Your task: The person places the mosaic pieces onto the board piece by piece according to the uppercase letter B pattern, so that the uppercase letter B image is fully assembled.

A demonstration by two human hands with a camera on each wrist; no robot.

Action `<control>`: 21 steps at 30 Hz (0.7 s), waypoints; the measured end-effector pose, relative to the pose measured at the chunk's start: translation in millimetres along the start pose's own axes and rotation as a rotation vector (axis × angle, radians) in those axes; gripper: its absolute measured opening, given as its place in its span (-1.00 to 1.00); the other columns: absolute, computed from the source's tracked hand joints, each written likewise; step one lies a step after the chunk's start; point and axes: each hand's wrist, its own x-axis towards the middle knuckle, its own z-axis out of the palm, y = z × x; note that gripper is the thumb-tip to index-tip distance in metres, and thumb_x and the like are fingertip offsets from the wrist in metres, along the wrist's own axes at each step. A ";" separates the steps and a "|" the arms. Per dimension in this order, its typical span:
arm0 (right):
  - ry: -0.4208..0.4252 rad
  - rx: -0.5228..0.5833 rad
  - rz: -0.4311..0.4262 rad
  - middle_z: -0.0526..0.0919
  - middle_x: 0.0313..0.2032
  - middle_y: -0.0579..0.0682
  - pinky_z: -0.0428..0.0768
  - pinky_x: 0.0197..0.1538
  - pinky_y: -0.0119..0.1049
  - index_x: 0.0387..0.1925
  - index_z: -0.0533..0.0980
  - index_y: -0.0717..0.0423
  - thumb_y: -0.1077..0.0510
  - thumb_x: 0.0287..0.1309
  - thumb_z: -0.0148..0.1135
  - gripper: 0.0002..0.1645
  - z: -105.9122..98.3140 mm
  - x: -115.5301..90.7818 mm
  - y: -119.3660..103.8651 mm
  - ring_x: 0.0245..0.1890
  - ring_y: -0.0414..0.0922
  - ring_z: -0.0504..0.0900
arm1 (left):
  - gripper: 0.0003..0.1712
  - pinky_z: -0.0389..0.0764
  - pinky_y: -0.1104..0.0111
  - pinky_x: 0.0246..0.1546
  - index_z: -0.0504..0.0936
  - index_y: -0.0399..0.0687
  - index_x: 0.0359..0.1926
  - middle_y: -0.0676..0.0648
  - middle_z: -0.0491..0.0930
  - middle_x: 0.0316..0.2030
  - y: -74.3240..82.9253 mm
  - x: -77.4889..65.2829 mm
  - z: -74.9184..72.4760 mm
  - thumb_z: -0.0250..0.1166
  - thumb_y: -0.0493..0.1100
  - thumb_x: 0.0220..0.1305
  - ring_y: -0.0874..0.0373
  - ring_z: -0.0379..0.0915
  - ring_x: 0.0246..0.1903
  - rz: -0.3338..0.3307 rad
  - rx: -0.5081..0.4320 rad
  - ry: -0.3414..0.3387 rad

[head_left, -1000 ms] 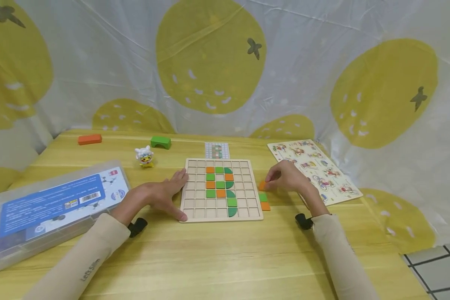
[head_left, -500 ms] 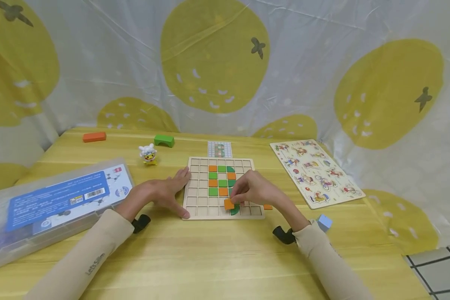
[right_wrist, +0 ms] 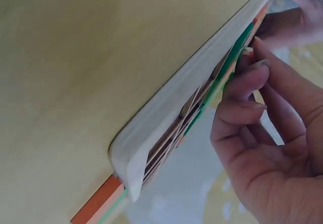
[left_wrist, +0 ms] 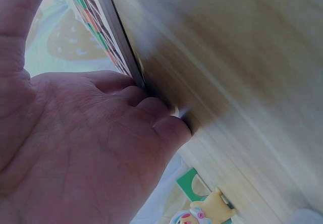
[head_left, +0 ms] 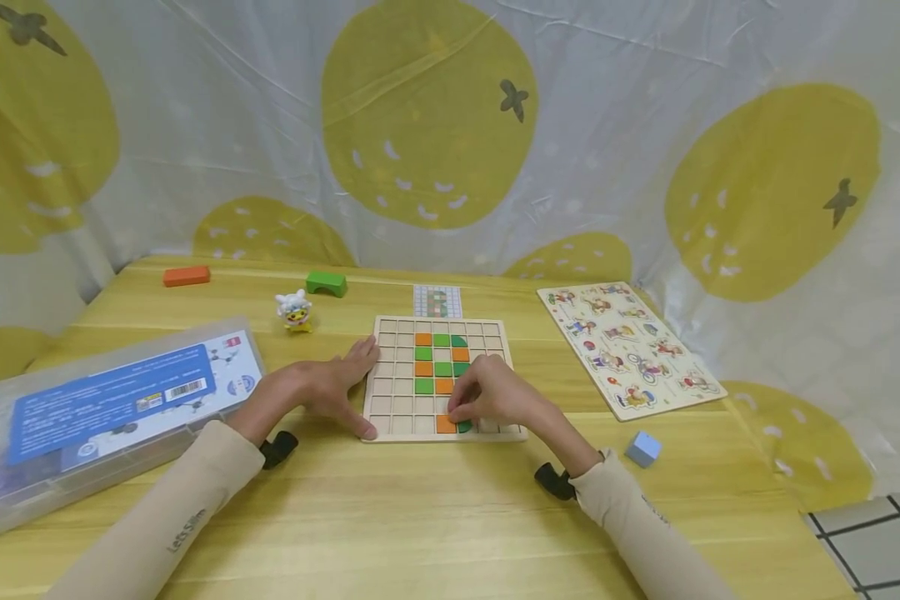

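A wooden grid board (head_left: 386,425) lies on the table with orange, green and dark green tiles in its cells. My left hand (head_left: 332,392) rests at its left edge, thumb and fingers spread along the rim; the left wrist view shows the fingers (left_wrist: 166,128) against the board's side. Over the lower part of the board, my right hand (head_left: 495,392) has curled fingers. Its thumb and fingertips are at the upper corner of an orange tile (head_left: 445,425) in the bottom row, beside a dark green rounded tile (head_left: 464,427). The hand covers several cells.
Behind the board lies a pattern card (head_left: 437,302). A picture puzzle board (head_left: 630,350) and a blue block (head_left: 644,449) are at right. A plastic case (head_left: 112,408), toy figure (head_left: 294,312), green arch block (head_left: 326,284) and red block (head_left: 187,277) are at left.
My right hand picked up an orange tile from right of the board, carried it left and lowered it into the bottom row. My left hand stayed at the board's edge.
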 end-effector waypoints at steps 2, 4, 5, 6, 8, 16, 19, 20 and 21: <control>-0.025 0.003 -0.054 0.83 -0.40 -0.10 0.75 -0.22 -0.39 -0.36 0.81 0.21 0.35 0.20 0.58 -0.95 -5.2 -1.1 3.8 -0.40 -0.29 0.75 | 0.59 -0.21 -0.24 0.64 -0.31 -0.33 0.72 -0.33 -0.55 0.71 0.0 0.3 0.7 0.64 0.25 0.17 -0.34 -0.54 0.69 -0.004 -0.003 -0.001; -0.063 0.005 -0.113 0.83 -0.37 -0.10 0.76 -0.21 -0.37 -0.31 0.81 0.22 0.34 0.21 0.58 -0.96 -16.4 -4.4 9.5 -0.39 -0.29 0.73 | 0.59 -0.21 -0.24 0.64 -0.31 -0.33 0.72 -0.33 -0.55 0.71 0.3 0.5 0.8 0.64 0.25 0.17 -0.35 -0.54 0.69 -0.004 -0.002 -0.002; -0.078 0.008 -0.136 0.83 -0.36 -0.10 0.75 -0.21 -0.35 -0.29 0.81 0.22 0.34 0.20 0.58 -0.95 -23.5 -7.0 13.8 -0.38 -0.27 0.73 | 0.59 -0.20 -0.25 0.64 -0.30 -0.34 0.72 -0.34 -0.55 0.70 0.5 0.4 0.6 0.64 0.25 0.17 -0.37 -0.53 0.68 0.001 0.002 -0.001; -0.090 0.014 -0.151 0.82 -0.35 -0.10 0.75 -0.21 -0.34 -0.27 0.81 0.22 0.35 0.20 0.58 -0.93 -31.2 -10.2 19.4 -0.37 -0.25 0.72 | 0.59 -0.20 -0.26 0.64 -0.30 -0.34 0.72 -0.34 -0.54 0.70 0.8 0.2 0.4 0.63 0.26 0.17 -0.38 -0.52 0.68 0.004 0.005 0.001; -0.096 0.023 -0.151 0.82 -0.35 -0.09 0.73 -0.22 -0.33 -0.24 0.80 0.22 0.35 0.18 0.59 -0.89 -46.8 -17.9 32.3 -0.37 -0.21 0.70 | 0.59 -0.19 -0.25 0.64 -0.30 -0.33 0.72 -0.33 -0.54 0.71 0.8 0.3 -0.3 0.63 0.27 0.17 -0.39 -0.51 0.68 0.003 0.014 0.002; -0.031 0.003 0.021 0.81 -0.32 0.04 0.73 -0.19 -0.28 -0.21 0.78 0.28 0.36 0.12 0.63 -0.81 -76.0 -44.5 84.2 -0.34 -0.09 0.69 | 0.60 -0.17 -0.29 0.63 -0.30 -0.35 0.71 -0.35 -0.53 0.70 0.0 -1.2 -0.6 0.63 0.29 0.16 -0.41 -0.50 0.68 0.003 0.016 -0.005; -0.025 -0.010 0.076 0.79 -0.33 0.02 0.72 -0.18 -0.30 -0.22 0.77 0.26 0.34 0.09 0.65 -0.79 -75.9 -45.3 90.8 -0.33 -0.10 0.68 | 0.60 -0.18 -0.28 0.63 -0.30 -0.35 0.71 -0.36 -0.53 0.70 -1.6 -0.7 -0.1 0.63 0.29 0.16 -0.39 -0.51 0.68 0.008 0.010 -0.002; -0.026 -0.008 0.091 0.79 -0.34 0.01 0.71 -0.18 -0.30 -0.23 0.77 0.26 0.33 0.09 0.66 -0.79 -75.5 -45.0 91.5 -0.33 -0.10 0.68 | 0.60 -0.19 -0.28 0.63 -0.30 -0.37 0.71 -0.36 -0.53 0.70 -1.7 -0.6 0.0 0.63 0.28 0.16 -0.38 -0.52 0.68 0.015 0.006 -0.001; -0.029 0.000 0.111 0.78 -0.34 0.01 0.70 -0.18 -0.31 -0.23 0.77 0.26 0.33 0.08 0.66 -0.78 -75.0 -44.6 91.3 -0.33 -0.10 0.67 | 0.60 -0.19 -0.28 0.63 -0.30 -0.38 0.71 -0.37 -0.53 0.70 -2.0 -0.2 0.1 0.63 0.27 0.16 -0.38 -0.53 0.68 0.022 0.001 0.002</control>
